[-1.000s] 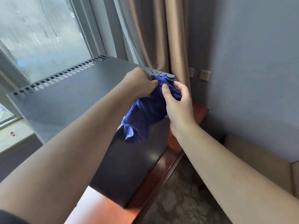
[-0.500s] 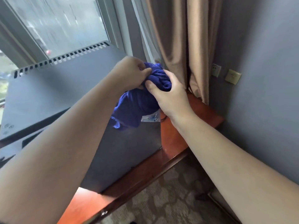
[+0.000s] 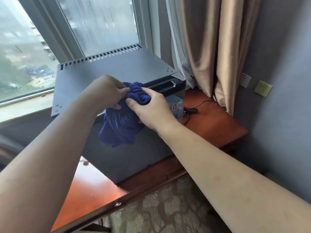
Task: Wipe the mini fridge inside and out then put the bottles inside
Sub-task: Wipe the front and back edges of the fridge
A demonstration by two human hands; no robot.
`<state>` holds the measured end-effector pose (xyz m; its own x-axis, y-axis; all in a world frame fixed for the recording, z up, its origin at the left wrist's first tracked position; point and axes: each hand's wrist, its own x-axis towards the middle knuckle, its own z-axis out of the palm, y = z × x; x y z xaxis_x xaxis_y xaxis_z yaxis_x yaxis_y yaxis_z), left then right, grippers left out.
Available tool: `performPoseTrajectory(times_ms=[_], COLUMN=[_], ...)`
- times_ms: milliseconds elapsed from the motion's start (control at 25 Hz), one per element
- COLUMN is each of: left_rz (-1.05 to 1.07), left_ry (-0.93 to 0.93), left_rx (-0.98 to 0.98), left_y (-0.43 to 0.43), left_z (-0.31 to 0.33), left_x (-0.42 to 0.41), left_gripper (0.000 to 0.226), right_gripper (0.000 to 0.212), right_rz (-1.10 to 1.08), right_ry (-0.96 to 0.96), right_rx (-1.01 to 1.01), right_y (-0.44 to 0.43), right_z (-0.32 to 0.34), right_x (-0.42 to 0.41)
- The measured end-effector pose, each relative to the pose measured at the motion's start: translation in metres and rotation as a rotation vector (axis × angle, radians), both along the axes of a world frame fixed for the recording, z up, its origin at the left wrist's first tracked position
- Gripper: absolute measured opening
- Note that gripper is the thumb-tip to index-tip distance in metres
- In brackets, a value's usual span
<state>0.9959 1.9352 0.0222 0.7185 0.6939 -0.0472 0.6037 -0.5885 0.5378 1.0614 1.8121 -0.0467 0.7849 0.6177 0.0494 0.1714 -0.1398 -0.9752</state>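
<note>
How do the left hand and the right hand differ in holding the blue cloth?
The left hand grips the blue cloth from the left, back toward the camera; the right hand wraps it from the right, thumb across the front. The left hand shows against the mini fridge top; the right hand against its door. Both hold one cloth.

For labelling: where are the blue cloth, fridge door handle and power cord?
blue cloth (image 3: 121, 130): head view, hanging folds.
door handle (image 3: 165, 85): head view, recessed slot.
power cord (image 3: 191, 110): head view, bundled part.

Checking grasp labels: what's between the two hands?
Head view: a bunched blue cloth lies between the left hand and right hand, both gripping it, at the front top edge of the mini fridge.
</note>
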Motion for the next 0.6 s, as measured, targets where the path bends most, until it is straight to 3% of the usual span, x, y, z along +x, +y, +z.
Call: performPoseTrajectory(times_ms=[320, 600], left_rz=[0.1, 0.082], left_ry=[-0.037, -0.015], left_rx=[0.02, 0.179], left_y=[0.048, 0.045], left_z=[-0.007, -0.01], left_x=[-0.117, -0.112], left_gripper=[0.028, 0.033], right_gripper=[0.069, 0.067], right_rz=[0.143, 0.204], right_ry=[-0.042, -0.016], right_rx=[-0.022, -0.035], right_y=[0.049, 0.048], right_z=[-0.005, -0.004], right_x=[-0.102, -0.092])
